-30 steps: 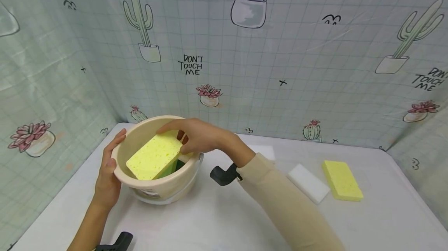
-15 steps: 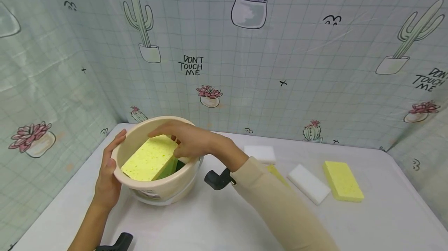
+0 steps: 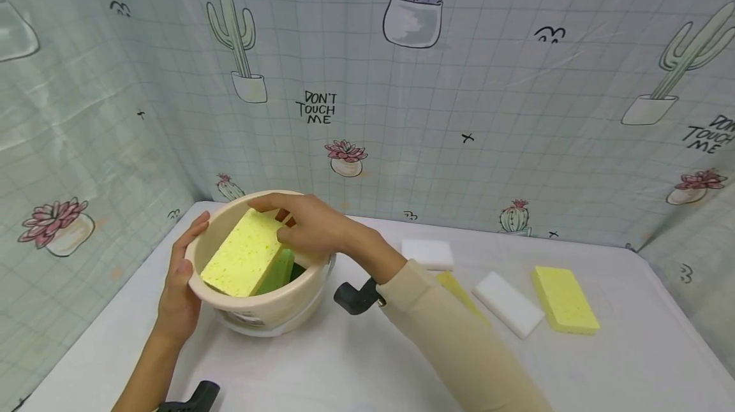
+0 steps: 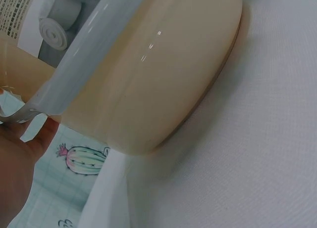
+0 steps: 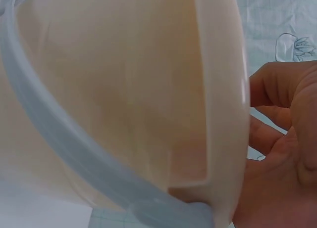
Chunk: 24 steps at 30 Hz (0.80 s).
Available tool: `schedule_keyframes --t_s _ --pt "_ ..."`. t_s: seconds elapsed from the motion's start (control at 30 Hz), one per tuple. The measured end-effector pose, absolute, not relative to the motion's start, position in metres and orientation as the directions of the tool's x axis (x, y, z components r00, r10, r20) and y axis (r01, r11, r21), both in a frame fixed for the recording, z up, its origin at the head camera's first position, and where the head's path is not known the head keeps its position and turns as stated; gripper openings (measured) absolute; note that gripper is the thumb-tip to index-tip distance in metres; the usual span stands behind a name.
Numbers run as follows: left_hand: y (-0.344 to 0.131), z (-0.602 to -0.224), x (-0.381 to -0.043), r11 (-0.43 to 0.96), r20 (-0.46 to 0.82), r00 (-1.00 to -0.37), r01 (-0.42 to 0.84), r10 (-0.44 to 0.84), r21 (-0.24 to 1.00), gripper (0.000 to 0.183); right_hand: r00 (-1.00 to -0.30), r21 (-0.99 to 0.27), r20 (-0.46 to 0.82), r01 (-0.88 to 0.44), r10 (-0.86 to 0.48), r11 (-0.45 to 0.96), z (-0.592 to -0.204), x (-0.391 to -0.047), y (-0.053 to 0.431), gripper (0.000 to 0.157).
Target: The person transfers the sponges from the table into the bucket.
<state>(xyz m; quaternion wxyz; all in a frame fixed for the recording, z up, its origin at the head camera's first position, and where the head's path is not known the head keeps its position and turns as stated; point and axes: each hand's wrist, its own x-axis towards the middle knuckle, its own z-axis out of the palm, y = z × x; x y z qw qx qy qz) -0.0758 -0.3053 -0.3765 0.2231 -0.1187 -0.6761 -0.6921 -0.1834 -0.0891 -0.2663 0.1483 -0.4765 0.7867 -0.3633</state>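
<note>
Inside a cream bucket with a grey handle, a thick yellow sponge leans at a slant. My right hand grips its far right end, thumb on the near side and fingers over the far edge. Under it a green sponge partly shows. Against the bucket's left outer side and rim rests my left hand, with fingers fairly straight. In the left wrist view, fingers touch the wall behind the handle. From the right wrist view, the bucket's wall hides the sponge beside my right hand.
On the white table to the right lie a white sponge block, another white block and a yellow sponge. A further yellow piece is partly covered by my right sleeve. A patterned curtain stands behind.
My right hand first shifts left and lower into the bucket with the yellow sponge, then rises slightly, lifting the sponge's far end. My left hand stays on the bucket.
</note>
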Motion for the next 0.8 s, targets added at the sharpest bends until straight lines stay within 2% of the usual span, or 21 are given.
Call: schedule_keyframes --t_s 0.47,0.8 --pt "-0.309 -0.380 -0.079 0.035 0.517 -0.848 0.517 -0.115 0.855 0.056 -0.488 -0.687 0.161 -0.680 -0.858 0.257 -0.269 -0.188 -0.099 0.056" --pt "-0.312 -0.384 -0.081 0.023 0.540 -0.836 0.541 -0.096 0.841 0.054 -0.499 -0.732 0.153 -0.637 -0.853 0.242 -0.272 -0.189 -0.103 0.057"
